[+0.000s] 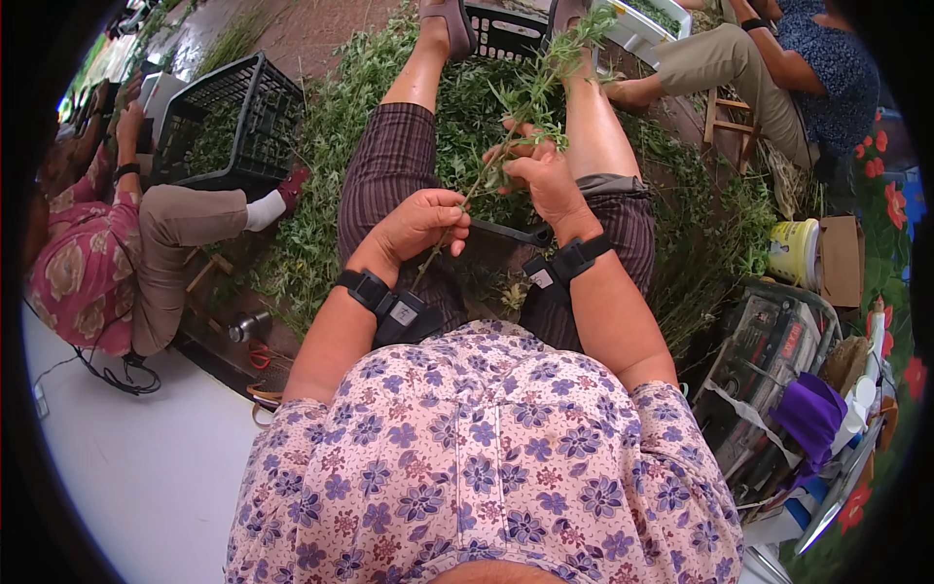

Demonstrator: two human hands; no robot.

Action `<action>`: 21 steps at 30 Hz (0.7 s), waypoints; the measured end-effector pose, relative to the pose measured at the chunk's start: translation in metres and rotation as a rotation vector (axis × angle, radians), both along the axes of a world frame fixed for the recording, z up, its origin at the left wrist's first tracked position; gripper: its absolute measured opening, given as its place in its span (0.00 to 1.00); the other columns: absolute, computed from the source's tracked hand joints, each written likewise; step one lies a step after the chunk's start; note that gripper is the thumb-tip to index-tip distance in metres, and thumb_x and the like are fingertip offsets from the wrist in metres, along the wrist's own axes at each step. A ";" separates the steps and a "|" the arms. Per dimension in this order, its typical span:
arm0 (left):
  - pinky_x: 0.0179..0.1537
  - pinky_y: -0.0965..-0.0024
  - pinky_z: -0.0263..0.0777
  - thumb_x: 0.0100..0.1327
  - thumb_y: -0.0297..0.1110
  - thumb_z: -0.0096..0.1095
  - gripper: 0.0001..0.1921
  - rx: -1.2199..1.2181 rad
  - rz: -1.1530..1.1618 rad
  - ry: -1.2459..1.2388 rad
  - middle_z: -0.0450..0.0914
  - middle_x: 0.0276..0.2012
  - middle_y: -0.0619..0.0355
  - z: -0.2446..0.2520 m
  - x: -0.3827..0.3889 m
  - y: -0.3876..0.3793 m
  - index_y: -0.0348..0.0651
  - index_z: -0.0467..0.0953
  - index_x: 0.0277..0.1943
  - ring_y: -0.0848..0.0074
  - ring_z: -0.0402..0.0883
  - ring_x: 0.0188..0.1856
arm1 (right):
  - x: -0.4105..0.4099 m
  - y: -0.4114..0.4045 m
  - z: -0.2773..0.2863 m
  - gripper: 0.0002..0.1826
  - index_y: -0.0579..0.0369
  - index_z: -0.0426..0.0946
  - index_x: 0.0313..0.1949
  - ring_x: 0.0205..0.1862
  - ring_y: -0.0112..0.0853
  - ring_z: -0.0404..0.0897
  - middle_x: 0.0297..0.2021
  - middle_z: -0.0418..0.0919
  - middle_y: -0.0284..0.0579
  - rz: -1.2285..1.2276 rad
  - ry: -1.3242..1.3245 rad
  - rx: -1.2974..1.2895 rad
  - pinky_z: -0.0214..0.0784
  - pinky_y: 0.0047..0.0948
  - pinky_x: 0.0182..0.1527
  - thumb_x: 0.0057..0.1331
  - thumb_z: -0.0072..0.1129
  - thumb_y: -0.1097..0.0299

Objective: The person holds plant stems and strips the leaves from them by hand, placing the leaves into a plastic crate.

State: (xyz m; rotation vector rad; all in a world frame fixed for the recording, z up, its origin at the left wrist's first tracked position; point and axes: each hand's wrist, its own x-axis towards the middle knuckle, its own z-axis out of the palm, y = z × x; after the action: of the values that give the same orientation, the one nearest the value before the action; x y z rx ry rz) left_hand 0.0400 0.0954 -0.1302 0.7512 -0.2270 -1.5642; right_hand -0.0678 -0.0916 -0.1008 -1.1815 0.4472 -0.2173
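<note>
A long leafy plant stem (478,186) slants between my two hands, its bushy green top (558,69) pointing away from me. My left hand (427,223) pinches the lower, bare part of the stem between thumb and fingers. Higher up, my right hand (536,164) has its fingers curled about the stem by the leaves. Below the hands, between my legs, stands a black plastic crate (503,33) holding a mass of picked green leaves (471,139). Its near rim (511,232) shows just under my right wrist.
Cut plants (321,182) heap around the crate. To the left, a person sits by another black crate (252,109); scissors (259,355) and a metal cup (248,326) lie nearby. At right are a seated person, a white tub (653,33), a yellow bucket (794,252) and a black toolbox (770,358).
</note>
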 end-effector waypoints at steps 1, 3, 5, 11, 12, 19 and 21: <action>0.29 0.63 0.74 0.59 0.27 0.56 0.07 -0.006 -0.003 -0.004 0.79 0.32 0.55 -0.001 0.000 0.000 0.36 0.73 0.40 0.72 0.80 0.31 | 0.000 0.001 0.002 0.27 0.56 0.60 0.54 0.32 0.28 0.76 0.35 0.77 0.47 0.004 -0.028 0.122 0.71 0.27 0.28 0.52 0.46 0.77; 0.29 0.64 0.74 0.59 0.28 0.56 0.08 -0.014 -0.007 -0.008 0.79 0.32 0.55 0.000 0.000 0.000 0.36 0.73 0.41 0.72 0.80 0.31 | -0.001 -0.002 0.003 0.25 0.56 0.61 0.53 0.34 0.29 0.77 0.36 0.77 0.48 0.002 -0.047 0.176 0.72 0.28 0.28 0.53 0.47 0.75; 0.29 0.67 0.74 0.59 0.28 0.55 0.08 0.027 0.006 -0.023 0.77 0.30 0.55 0.004 -0.002 -0.001 0.35 0.71 0.40 0.74 0.77 0.30 | -0.001 -0.004 0.002 0.23 0.55 0.62 0.52 0.35 0.30 0.77 0.37 0.77 0.48 0.000 -0.066 0.229 0.73 0.29 0.29 0.54 0.48 0.74; 0.29 0.64 0.74 0.59 0.27 0.56 0.09 0.011 -0.008 -0.029 0.79 0.32 0.55 -0.001 -0.001 -0.001 0.36 0.72 0.42 0.71 0.79 0.30 | -0.001 -0.002 -0.006 0.14 0.53 0.67 0.45 0.35 0.28 0.77 0.34 0.78 0.43 -0.094 -0.009 0.127 0.73 0.27 0.27 0.58 0.50 0.74; 0.29 0.64 0.74 0.59 0.27 0.56 0.09 0.011 -0.008 -0.029 0.79 0.32 0.55 -0.001 -0.001 -0.001 0.36 0.72 0.42 0.71 0.79 0.30 | 0.000 -0.003 -0.007 0.14 0.52 0.67 0.45 0.35 0.28 0.77 0.34 0.78 0.42 -0.099 -0.010 0.117 0.73 0.26 0.27 0.58 0.50 0.74; 0.29 0.64 0.74 0.59 0.27 0.56 0.09 0.022 -0.006 -0.034 0.79 0.31 0.55 -0.001 -0.001 -0.001 0.35 0.72 0.41 0.72 0.79 0.30 | 0.001 -0.001 -0.001 0.17 0.55 0.65 0.47 0.35 0.28 0.77 0.33 0.78 0.43 -0.102 -0.079 0.084 0.73 0.25 0.26 0.57 0.50 0.78; 0.29 0.64 0.74 0.59 0.28 0.57 0.09 0.030 -0.004 -0.041 0.79 0.31 0.55 0.000 -0.002 -0.001 0.35 0.72 0.41 0.72 0.79 0.30 | 0.001 -0.002 -0.003 0.18 0.56 0.64 0.48 0.35 0.28 0.77 0.33 0.78 0.43 -0.101 -0.068 0.069 0.73 0.25 0.26 0.56 0.50 0.79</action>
State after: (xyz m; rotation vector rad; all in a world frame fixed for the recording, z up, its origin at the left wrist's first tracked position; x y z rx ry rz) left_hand 0.0384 0.0942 -0.1306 0.8072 -0.2363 -1.5599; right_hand -0.0669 -0.0939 -0.1039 -1.0818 0.4518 -0.3261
